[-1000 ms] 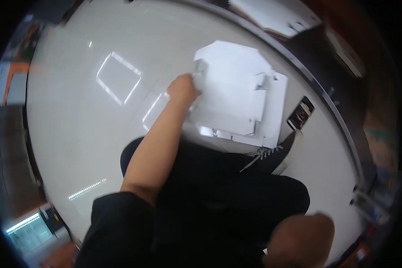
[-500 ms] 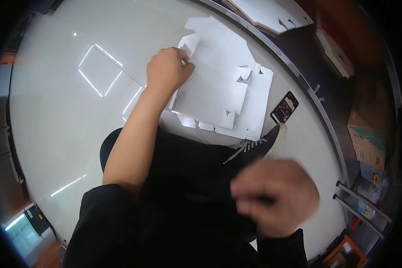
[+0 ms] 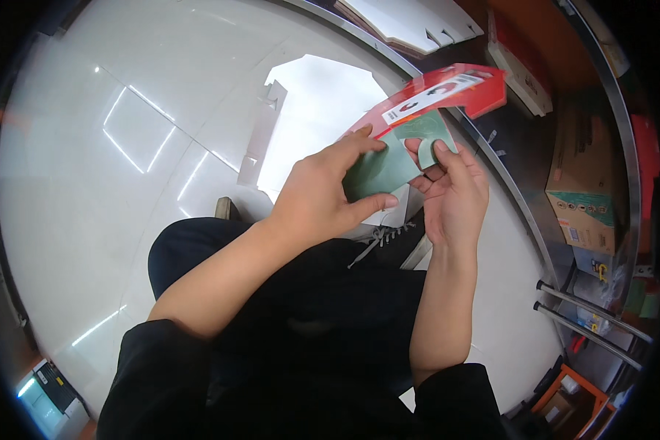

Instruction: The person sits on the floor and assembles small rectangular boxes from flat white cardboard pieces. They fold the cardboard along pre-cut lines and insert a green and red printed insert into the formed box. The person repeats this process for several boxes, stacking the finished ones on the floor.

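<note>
While the left hand (image 3: pixel 319 187) grasps the green part of a red-and-green card piece (image 3: pixel 378 172) between thumb and fingers, the right hand (image 3: pixel 455 194) pinches a curved green flap (image 3: pixel 427 154) at its right side. The card piece is in the middle of the scene, held up, its red end reaching to the far right. Beyond the left hand, a white cardboard sheet (image 3: pixel 319 110) lies on the pale tiled floor (image 3: pixel 66 183). Near the hands is a dark shoe (image 3: pixel 406 242) with light laces; farther right stands a brown carton (image 3: pixel 583 172).
</note>
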Demonstrator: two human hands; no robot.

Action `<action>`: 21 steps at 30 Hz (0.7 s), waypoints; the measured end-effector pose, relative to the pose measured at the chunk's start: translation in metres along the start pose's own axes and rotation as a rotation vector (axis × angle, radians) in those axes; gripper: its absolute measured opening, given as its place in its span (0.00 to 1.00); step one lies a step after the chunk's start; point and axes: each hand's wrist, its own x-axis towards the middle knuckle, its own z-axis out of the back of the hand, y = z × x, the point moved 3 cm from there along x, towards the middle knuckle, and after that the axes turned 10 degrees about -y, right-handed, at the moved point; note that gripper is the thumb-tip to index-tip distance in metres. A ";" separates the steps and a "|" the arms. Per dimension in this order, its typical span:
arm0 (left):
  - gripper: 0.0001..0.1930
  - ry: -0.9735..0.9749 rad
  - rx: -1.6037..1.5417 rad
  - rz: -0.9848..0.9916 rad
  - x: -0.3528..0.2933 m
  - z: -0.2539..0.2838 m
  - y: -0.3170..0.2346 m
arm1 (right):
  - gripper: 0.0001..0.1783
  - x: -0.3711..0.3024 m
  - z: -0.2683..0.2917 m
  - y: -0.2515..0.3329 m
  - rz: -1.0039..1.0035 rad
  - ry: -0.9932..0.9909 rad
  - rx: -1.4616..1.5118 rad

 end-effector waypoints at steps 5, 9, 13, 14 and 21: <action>0.32 -0.037 -0.065 0.000 0.001 0.004 0.000 | 0.15 -0.005 -0.006 0.005 0.100 -0.007 0.085; 0.28 -0.126 -0.016 -0.093 0.002 0.007 0.001 | 0.13 -0.013 -0.009 0.016 0.205 -0.021 0.040; 0.26 -0.278 -0.033 -0.208 0.004 0.014 -0.002 | 0.10 -0.012 0.002 0.013 0.301 -0.004 -0.040; 0.25 -0.332 -0.054 -0.235 0.005 0.016 -0.002 | 0.10 -0.013 0.002 0.011 0.318 0.006 -0.100; 0.29 -0.356 -0.126 -0.168 0.009 0.023 0.003 | 0.22 -0.023 -0.017 0.007 0.455 -0.015 -0.176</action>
